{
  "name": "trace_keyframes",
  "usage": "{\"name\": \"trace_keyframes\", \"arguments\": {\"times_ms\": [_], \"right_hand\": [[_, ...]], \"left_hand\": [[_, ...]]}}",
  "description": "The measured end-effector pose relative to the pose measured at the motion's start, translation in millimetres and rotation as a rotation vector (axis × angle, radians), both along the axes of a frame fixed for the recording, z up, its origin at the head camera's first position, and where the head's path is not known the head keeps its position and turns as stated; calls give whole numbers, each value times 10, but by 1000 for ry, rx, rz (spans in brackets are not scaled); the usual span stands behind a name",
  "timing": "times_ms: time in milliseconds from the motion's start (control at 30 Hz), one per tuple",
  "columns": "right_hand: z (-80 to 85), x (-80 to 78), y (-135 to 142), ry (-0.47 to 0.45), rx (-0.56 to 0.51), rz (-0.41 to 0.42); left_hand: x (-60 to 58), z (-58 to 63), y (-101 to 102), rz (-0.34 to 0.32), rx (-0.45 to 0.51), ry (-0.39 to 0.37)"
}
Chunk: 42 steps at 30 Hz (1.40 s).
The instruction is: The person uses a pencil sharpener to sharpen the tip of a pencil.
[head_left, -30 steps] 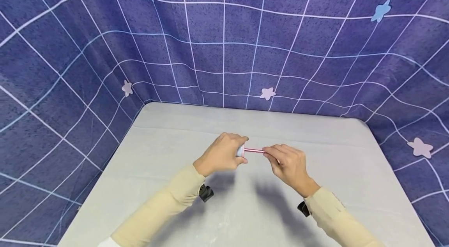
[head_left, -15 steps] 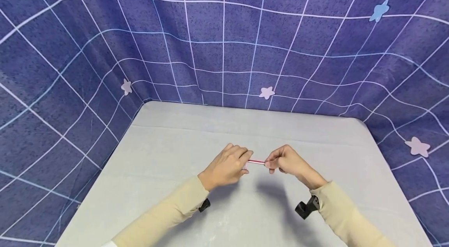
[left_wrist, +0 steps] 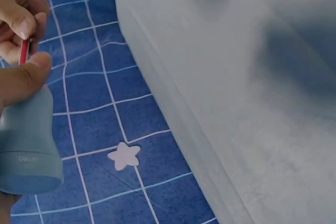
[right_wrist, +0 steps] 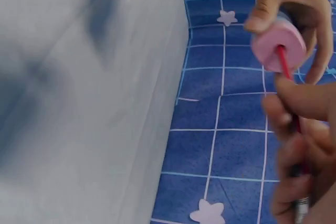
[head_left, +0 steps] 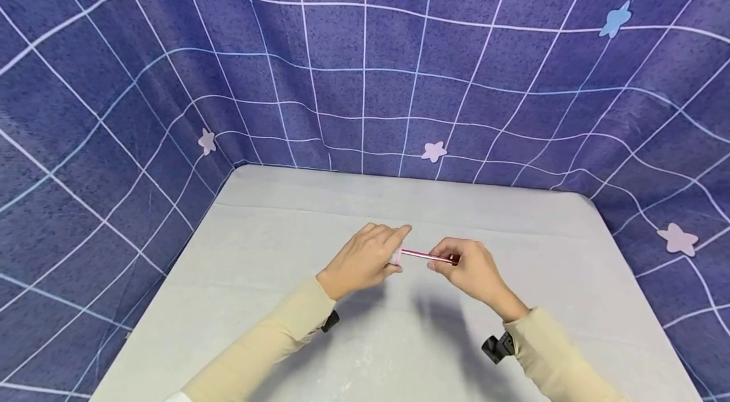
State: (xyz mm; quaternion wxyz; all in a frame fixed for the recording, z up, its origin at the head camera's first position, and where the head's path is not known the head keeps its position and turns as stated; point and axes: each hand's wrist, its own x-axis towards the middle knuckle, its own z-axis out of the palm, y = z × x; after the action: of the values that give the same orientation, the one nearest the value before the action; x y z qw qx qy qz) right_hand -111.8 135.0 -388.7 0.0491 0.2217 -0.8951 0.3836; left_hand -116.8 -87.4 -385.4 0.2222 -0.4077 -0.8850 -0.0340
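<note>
In the head view my left hand [head_left: 363, 262] grips a small pencil sharpener, mostly hidden by the fingers. The left wrist view shows its blue, waisted body [left_wrist: 31, 153]; the right wrist view shows its pink end face [right_wrist: 266, 51] with a hole. A red pencil [head_left: 417, 254] has its front end in that hole. My right hand [head_left: 476, 272] holds the pencil between thumb and fingers, a short way right of the sharpener. Toward its back end the pencil has a dark band and a silvery ferrule [right_wrist: 302, 208]. Both hands are above the table.
A pale grey cloth covers the table [head_left: 274, 231]. Behind and beside it hangs a blue curtain [head_left: 336, 91] with grid lines and stars. Black wrist cameras sit under both beige sleeves [head_left: 274, 335].
My right hand has shifted its hold along the pencil, and more of the pencil shows now than half a second ago. The left hand dipped, then rose slightly, still gripping the sharpener.
</note>
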Motion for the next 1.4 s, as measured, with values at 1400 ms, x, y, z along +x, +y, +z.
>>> {"name": "trace_keyframes", "arguments": {"times_ms": [1400], "right_hand": [[-8,-165,-36,73,-32,96]], "left_hand": [[-78,166,8,80,38,-312]]}}
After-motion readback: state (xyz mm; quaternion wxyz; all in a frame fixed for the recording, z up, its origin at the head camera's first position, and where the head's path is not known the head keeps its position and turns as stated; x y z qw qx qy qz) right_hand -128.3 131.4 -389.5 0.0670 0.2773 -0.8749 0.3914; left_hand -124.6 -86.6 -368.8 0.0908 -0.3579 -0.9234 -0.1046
